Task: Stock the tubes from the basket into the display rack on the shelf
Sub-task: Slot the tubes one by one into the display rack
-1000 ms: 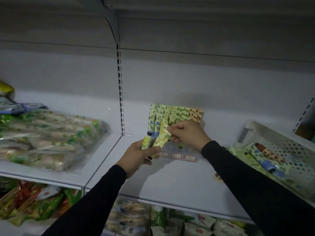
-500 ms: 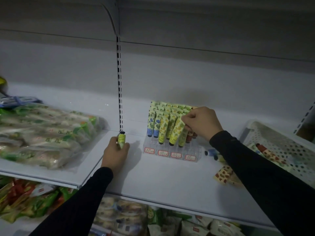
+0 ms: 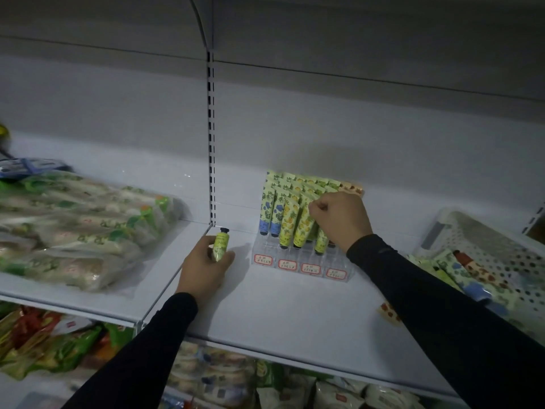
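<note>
Tubes [image 3: 290, 212] fill most of the rack [image 3: 300, 259], the right hand [image 3: 339, 219] pinching one in, the left hand [image 3: 206, 267] gripping a spare tube [image 3: 220, 244], more waiting in the basket [image 3: 483, 249].

Clear plastic rack [image 3: 300, 255], glossy tubes [image 3: 287, 219]

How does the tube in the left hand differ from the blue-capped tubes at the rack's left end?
The tube in the left hand has a dark cap pointing up; the blue-capped tubes stand cap down. It is held over the shelf, beside the rack; they sit slotted in it. Both are pale green with printed patterns.
</note>
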Tool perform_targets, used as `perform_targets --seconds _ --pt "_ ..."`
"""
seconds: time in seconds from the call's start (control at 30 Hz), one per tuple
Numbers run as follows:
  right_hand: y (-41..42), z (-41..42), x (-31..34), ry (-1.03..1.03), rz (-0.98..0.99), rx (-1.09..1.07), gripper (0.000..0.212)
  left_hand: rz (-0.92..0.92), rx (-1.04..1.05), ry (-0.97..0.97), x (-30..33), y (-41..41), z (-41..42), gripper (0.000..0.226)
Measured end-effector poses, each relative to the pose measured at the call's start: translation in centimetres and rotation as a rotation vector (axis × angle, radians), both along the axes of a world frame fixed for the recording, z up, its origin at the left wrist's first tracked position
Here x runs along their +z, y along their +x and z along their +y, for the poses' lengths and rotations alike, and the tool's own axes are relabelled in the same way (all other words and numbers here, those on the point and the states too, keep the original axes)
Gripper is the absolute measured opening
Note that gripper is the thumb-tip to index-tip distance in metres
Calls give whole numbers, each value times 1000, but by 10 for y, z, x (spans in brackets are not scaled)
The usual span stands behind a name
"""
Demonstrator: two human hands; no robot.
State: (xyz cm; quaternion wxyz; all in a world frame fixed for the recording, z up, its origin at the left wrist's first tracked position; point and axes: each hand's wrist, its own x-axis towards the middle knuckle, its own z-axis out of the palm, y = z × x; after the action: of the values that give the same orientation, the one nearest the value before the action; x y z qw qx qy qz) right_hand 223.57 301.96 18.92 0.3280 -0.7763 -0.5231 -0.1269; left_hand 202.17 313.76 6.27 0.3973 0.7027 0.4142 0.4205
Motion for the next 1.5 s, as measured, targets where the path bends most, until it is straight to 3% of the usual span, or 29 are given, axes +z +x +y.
perform_targets --seconds 0.83,1.5 --pt "-2 12 -3 -54 -118 -6 40 -21 -13 -23 -2 1 3 16" --pt "1 18 -2 -45 -72 1 48 -23 -4 -14 -6 2 2 17"
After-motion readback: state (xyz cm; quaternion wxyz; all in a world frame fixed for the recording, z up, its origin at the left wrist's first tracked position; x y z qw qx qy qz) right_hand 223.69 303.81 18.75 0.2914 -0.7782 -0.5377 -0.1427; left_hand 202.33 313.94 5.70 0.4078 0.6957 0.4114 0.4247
